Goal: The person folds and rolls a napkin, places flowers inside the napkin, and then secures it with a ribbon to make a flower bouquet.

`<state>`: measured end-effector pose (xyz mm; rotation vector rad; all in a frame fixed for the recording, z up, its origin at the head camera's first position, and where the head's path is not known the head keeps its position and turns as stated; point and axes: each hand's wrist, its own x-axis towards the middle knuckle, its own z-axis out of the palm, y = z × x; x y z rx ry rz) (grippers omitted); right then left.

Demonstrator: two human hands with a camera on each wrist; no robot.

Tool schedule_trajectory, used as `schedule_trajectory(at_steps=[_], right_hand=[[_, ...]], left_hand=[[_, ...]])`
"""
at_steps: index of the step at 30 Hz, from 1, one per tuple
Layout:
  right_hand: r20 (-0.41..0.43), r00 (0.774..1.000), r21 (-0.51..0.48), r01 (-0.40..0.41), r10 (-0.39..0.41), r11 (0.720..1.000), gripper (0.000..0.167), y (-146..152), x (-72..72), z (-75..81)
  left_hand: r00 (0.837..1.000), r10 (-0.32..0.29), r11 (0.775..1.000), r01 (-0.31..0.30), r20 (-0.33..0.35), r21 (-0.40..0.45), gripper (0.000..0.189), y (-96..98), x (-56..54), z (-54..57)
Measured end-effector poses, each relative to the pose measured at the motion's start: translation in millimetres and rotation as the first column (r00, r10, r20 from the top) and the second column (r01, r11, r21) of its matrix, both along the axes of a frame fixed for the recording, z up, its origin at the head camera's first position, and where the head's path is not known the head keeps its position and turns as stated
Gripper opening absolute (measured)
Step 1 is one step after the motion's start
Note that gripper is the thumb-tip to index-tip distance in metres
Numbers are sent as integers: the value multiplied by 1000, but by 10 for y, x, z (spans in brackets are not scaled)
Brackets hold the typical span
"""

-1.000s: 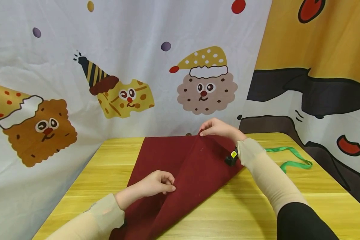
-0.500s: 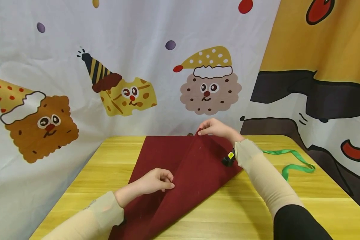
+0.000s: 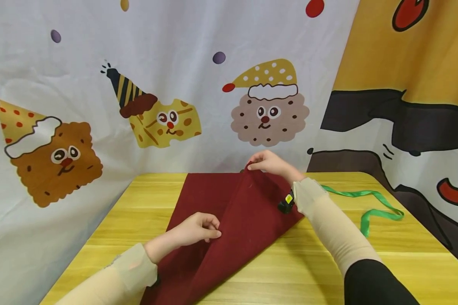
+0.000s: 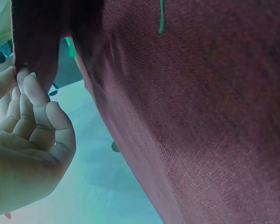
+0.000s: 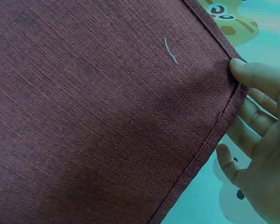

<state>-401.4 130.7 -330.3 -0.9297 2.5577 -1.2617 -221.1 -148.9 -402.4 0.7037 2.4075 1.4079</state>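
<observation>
A dark red cloth (image 3: 244, 233) lies on the table, its right part lifted and turned over toward the left in a slanting fold. Between thumb and fingers my right hand (image 3: 269, 163) pinches a raised corner at the far side; the right wrist view shows the thumb on the stitched hem (image 5: 191, 161). My left hand (image 3: 198, 228) pinches the raised edge lower down, nearer the front. Seen from the left wrist, the thumb and fingertips (image 4: 35, 88) meet at the cloth's edge. Beneath the fold, part of the cloth is hidden.
A green ribbon (image 3: 381, 214) curls on the wooden table (image 3: 328, 271) to the right of the cloth. Behind the table hangs a white curtain (image 3: 168, 38) printed with cartoon food, with a yellow and dark pattern on its right.
My right hand has drawn the pinched corner a little to the left. The left hand keeps its grip almost in place, and the head view has shifted slightly.
</observation>
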Motion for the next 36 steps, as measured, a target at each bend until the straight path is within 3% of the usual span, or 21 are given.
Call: schedule_trajectory(at_steps=[18, 27, 36], right_hand=[[-43, 996, -52, 79, -81, 996, 13, -189, -8, -67], [-79, 979, -101, 181, -189, 978, 19, -334, -59, -127], [-58, 967, -105, 243, -249, 964, 23, -438, -90, -169]], left_hand=[[1000, 23, 1000, -23, -7, 14, 10, -83, -1, 33], [997, 74, 997, -74, -5, 21, 10, -144, -38, 55], [996, 92, 996, -92, -4, 17, 12, -187, -80, 71]])
